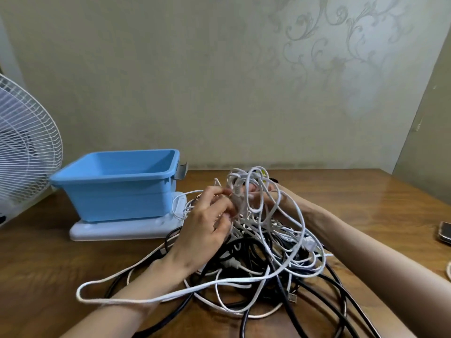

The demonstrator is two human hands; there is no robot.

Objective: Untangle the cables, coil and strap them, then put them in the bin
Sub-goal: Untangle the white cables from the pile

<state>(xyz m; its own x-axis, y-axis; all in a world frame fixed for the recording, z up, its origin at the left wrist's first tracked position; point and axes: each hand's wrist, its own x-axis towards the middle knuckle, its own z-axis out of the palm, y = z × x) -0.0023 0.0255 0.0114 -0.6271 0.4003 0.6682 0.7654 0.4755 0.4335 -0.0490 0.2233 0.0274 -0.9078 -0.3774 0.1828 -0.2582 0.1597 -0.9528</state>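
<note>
A tangle of white and black cables (263, 259) lies heaped on the wooden table (366, 203). My left hand (205, 228) pinches a knot of thin white cables (238, 198) lifted above the heap. My right hand (266, 193) sits behind the white loops, mostly hidden, with its fingers curled on the same raised bunch. One long white cable (136, 298) loops out across my left forearm. The blue bin (117, 186) stands empty at the back left, apart from both hands.
The bin rests on a white lid (117, 228). A white fan (22, 152) stands at the far left edge. A dark phone (445, 231) lies at the right edge of the table. The wall runs close behind.
</note>
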